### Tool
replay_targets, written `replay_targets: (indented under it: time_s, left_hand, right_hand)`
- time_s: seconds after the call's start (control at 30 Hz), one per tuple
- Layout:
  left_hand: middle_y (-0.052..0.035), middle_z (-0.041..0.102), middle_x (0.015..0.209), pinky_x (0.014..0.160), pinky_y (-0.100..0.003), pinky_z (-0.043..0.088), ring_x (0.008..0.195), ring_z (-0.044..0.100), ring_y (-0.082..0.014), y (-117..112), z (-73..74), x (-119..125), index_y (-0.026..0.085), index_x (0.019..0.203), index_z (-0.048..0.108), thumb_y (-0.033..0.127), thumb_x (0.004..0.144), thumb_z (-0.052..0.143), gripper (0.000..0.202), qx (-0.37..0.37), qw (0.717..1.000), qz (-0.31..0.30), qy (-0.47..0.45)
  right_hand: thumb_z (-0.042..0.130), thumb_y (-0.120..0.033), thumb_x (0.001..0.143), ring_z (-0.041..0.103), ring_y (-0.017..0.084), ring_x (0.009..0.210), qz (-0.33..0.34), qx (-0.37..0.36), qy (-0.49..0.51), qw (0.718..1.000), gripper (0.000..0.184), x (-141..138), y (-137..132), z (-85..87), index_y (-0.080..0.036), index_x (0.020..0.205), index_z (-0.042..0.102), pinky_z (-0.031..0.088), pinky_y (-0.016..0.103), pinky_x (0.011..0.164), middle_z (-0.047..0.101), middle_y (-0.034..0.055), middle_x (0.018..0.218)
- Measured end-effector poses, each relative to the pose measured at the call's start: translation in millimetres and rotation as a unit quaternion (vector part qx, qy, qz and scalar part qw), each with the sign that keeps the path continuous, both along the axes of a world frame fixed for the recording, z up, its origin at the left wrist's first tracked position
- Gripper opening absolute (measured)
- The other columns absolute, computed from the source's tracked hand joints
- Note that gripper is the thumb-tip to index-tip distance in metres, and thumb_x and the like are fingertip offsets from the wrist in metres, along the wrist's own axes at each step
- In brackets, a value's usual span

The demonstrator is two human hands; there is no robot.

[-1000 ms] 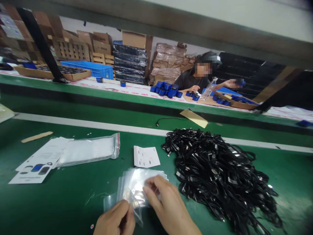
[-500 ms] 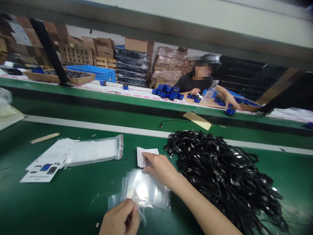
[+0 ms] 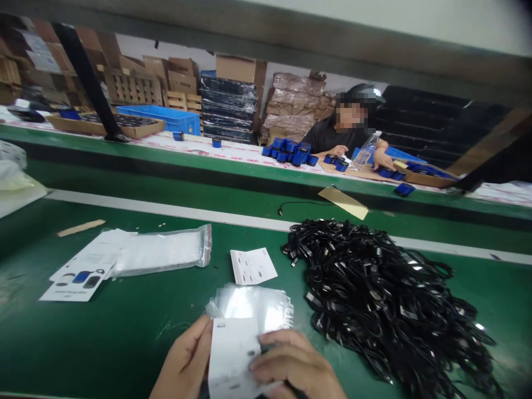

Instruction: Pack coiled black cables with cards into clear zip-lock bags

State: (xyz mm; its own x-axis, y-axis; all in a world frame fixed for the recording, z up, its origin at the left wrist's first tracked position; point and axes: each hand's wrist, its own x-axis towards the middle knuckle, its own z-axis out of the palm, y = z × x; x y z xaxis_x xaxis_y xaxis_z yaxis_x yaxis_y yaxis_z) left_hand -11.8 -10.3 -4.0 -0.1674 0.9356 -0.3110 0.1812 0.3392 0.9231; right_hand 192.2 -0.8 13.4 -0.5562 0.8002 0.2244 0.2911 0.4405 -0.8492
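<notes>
A white printed leaflet (image 3: 233,354) stands between my two hands at the bottom of the view. My right hand (image 3: 299,363) grips its right side with bent fingers. Closed at the leaflet's left edge is my left hand (image 3: 183,360), which held a clear zip bag a moment ago; that bag is now mostly hidden behind the paper. Just beyond my hands lies a fanned stack of clear plastic bags (image 3: 266,305). Past it, a small pile of leaflets (image 3: 253,266) rests on the green bench.
A large heap of black cables (image 3: 374,293) covers the right side. On the left lie a filled zip bag (image 3: 166,252) and printed cards (image 3: 78,280). Across the bench a co-worker (image 3: 328,136) sits behind blue cylindrical items (image 3: 286,149).
My right hand has lifted a leaflet off the pile and brought it back to my left hand. The co-worker's arm has drawn back over the cardboard tray.
</notes>
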Motion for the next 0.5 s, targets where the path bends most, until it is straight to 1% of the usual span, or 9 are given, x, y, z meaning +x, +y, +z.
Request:
replay_targets:
  time_s: [0.03, 0.1, 0.13, 0.17, 0.2, 0.27, 0.33, 0.43, 0.5]
  left_hand:
    - [0.0028, 0.061, 0.062, 0.057, -0.021, 0.05, 0.067, 0.061, -0.0185, 0.5, 2.5, -0.1, 0.022, 0.067, 0.055, 0.059, 0.076, 0.054, 0.038, 0.005, 1.0, 0.009, 0.006]
    - [0.0038, 0.057, 0.06, 0.054, -0.022, 0.05, 0.063, 0.058, -0.0175, -0.1, 9.9, 3.6, 0.023, 0.062, 0.053, 0.059, 0.072, 0.057, 0.038, -0.007, 1.0, 0.029, -0.002]
    - [0.004, 0.056, 0.059, 0.052, -0.022, 0.05, 0.061, 0.056, -0.0173, -0.9, 14.2, 6.9, 0.023, 0.063, 0.053, 0.058, 0.071, 0.057, 0.037, -0.023, 0.998, 0.048, -0.016]
    - [0.004, 0.055, 0.059, 0.051, -0.023, 0.051, 0.06, 0.056, -0.0174, -2.1, 18.5, 10.6, 0.023, 0.064, 0.054, 0.057, 0.07, 0.057, 0.035, -0.04, 0.996, 0.071, -0.031]
    - [0.0042, 0.055, 0.059, 0.05, -0.023, 0.051, 0.06, 0.056, -0.0175, -3.3, 22.2, 13.9, 0.023, 0.065, 0.055, 0.056, 0.068, 0.058, 0.034, -0.055, 0.994, 0.09, -0.043]
    - [0.0049, 0.052, 0.057, 0.049, -0.022, 0.049, 0.058, 0.054, -0.0169, -5.8, 25.8, 17.7, 0.023, 0.063, 0.054, 0.054, 0.068, 0.058, 0.033, -0.065, 0.991, 0.101, -0.053]
    - [0.0057, 0.047, 0.054, 0.048, -0.021, 0.046, 0.055, 0.05, -0.015, -7.6, 23.3, 16.8, 0.022, 0.059, 0.05, 0.055, 0.072, 0.054, 0.035, -0.046, 0.996, 0.072, -0.038]
    - [0.0069, 0.039, 0.053, 0.048, -0.02, 0.036, 0.053, 0.042, -0.0124, -8.9, 11.5, 11.3, 0.022, 0.056, 0.043, 0.051, 0.079, 0.046, 0.037, 0.016, 0.998, 0.036, 0.054]
    - [0.008, 0.033, 0.051, 0.048, -0.021, 0.029, 0.051, 0.036, -0.0113, -9.2, 4.2, 9.3, 0.022, 0.056, 0.038, 0.047, 0.081, 0.043, 0.036, 0.053, 0.991, 0.038, 0.118]
  right_hand:
    - [0.064, -0.017, 0.081, 0.062, 0.023, 0.103, -0.015, -0.02, -0.009, 1.0, 0.014, -1.0, -7.5, -9.5, -0.025, 0.088, 0.073, 0.048, 0.035, 0.092, 0.072, 0.0053, 0.103]
    - [0.065, -0.016, 0.078, 0.059, 0.025, 0.109, -0.093, -0.064, -0.023, 0.993, 0.008, -6.3, -16.3, -24.4, -0.02, 0.081, 0.072, 0.047, 0.035, 0.092, 0.06, 0.012, 0.125]
    - [0.065, -0.016, 0.077, 0.059, 0.026, 0.11, -0.124, -0.082, -0.022, 0.989, 0.005, -9.9, -18.1, -28.6, -0.018, 0.077, 0.07, 0.047, 0.035, 0.092, 0.055, 0.0141, 0.131]
    - [0.065, -0.016, 0.075, 0.06, 0.026, 0.108, -0.138, -0.097, -0.014, 0.985, 0.003, -13.3, -18.4, -30.6, -0.017, 0.073, 0.067, 0.047, 0.034, 0.09, 0.055, 0.015, 0.13]
    - [0.064, -0.016, 0.074, 0.062, 0.025, 0.102, -0.135, -0.109, -0.005, 0.985, 0.004, -16.3, -17.7, -30.6, -0.017, 0.07, 0.063, 0.048, 0.032, 0.086, 0.06, 0.0146, 0.122]
    - [0.062, -0.016, 0.071, 0.065, 0.018, 0.077, -0.121, -0.124, 0.002, 0.985, 0.012, -20.1, -15.0, -27.5, -0.019, 0.063, 0.054, 0.049, 0.025, 0.068, 0.069, 0.009, 0.093]
    - [0.06, -0.015, 0.07, 0.056, 0.013, 0.059, -0.13, -0.12, -0.006, 0.984, 0.017, -21.7, -12.8, -24.3, -0.02, 0.059, 0.048, 0.042, 0.021, 0.054, 0.064, 0.0028, 0.073]
    - [0.062, -0.013, 0.066, 0.049, 0.011, 0.055, -0.16, -0.107, 0.015, 0.981, 0.014, -26.4, -13.8, -26.4, -0.02, 0.06, 0.05, 0.036, 0.02, 0.05, 0.058, -0.0008, 0.067]
    - [0.063, -0.012, 0.065, 0.05, 0.011, 0.054, -0.194, -0.139, 0.089, 0.967, 0.015, -34.0, -18.1, -32.8, -0.021, 0.075, 0.057, 0.037, 0.02, 0.05, 0.057, -0.0029, 0.065]
